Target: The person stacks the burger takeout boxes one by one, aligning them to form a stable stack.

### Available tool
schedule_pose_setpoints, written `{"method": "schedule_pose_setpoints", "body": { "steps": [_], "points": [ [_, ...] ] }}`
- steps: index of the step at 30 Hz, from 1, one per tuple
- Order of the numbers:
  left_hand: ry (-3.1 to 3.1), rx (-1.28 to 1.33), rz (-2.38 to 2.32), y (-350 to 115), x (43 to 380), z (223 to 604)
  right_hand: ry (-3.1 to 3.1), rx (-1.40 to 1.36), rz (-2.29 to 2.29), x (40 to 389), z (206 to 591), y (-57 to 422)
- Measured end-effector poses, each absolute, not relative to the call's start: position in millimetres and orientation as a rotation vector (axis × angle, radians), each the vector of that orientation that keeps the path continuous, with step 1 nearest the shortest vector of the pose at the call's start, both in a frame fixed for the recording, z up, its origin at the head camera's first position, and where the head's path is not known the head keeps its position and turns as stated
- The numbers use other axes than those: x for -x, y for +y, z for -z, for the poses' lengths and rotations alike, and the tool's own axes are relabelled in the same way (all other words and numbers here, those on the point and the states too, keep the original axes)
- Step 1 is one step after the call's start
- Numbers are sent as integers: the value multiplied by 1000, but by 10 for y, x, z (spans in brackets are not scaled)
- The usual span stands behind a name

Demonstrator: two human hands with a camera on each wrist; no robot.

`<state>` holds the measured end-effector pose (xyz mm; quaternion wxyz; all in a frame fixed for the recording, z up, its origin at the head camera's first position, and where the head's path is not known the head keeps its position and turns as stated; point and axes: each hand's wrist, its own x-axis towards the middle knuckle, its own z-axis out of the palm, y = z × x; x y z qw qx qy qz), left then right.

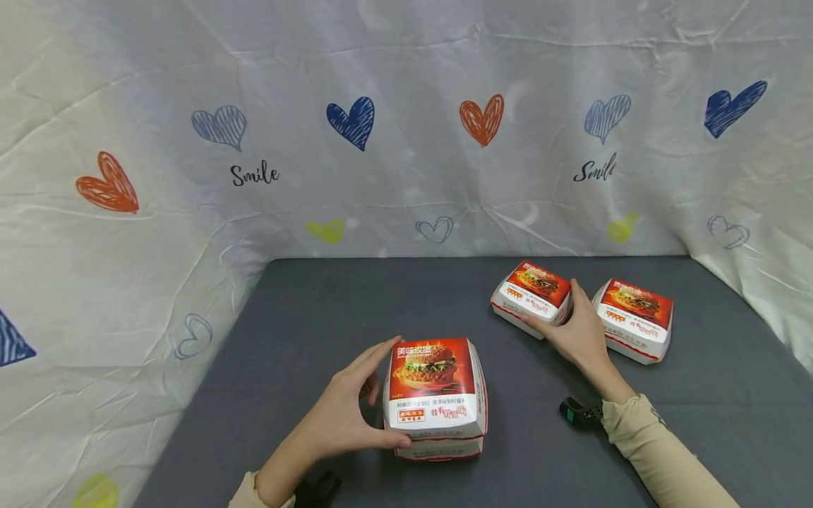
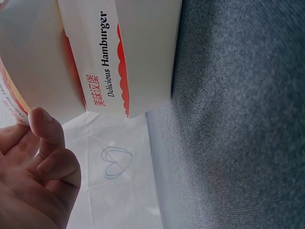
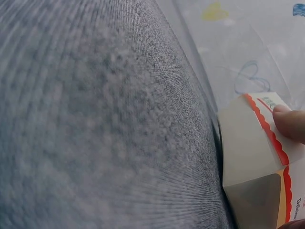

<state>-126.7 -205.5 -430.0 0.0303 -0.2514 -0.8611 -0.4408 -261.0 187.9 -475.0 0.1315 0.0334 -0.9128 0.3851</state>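
Two paper hamburger boxes stand stacked near the front middle. My left hand (image 1: 343,409) grips the upper hamburger box (image 1: 434,406) from its left side, thumb at the near edge and fingers toward the far edge. Under it, the lower hamburger box (image 2: 147,57) sits on the table in the left wrist view, mostly hidden from above. Farther back on the right, my right hand (image 1: 581,335) holds a third hamburger box (image 1: 530,296) between thumb and fingers. Whether that box touches the table I cannot tell. Its printed lid faces up.
Another hamburger box (image 1: 635,317) stands just right of my right hand. The dark grey table (image 1: 305,310) ends at a white cloth backdrop (image 1: 406,176) printed with hearts. A black wrist device (image 1: 579,413) is at my right cuff.
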Motion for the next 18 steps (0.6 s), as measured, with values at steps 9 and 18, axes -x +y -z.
{"method": "schedule_pose_setpoints", "body": {
  "steps": [9, 18],
  "points": [
    [-2659, 761, 1370, -2049, 1271, 4289, -2607, -122, -1135, 2601, 4741, 1868],
    [-2668, 753, 1362, -2046, 1256, 4286, -2595, -120, -1149, 2574, 4702, 1851]
  ]
}}
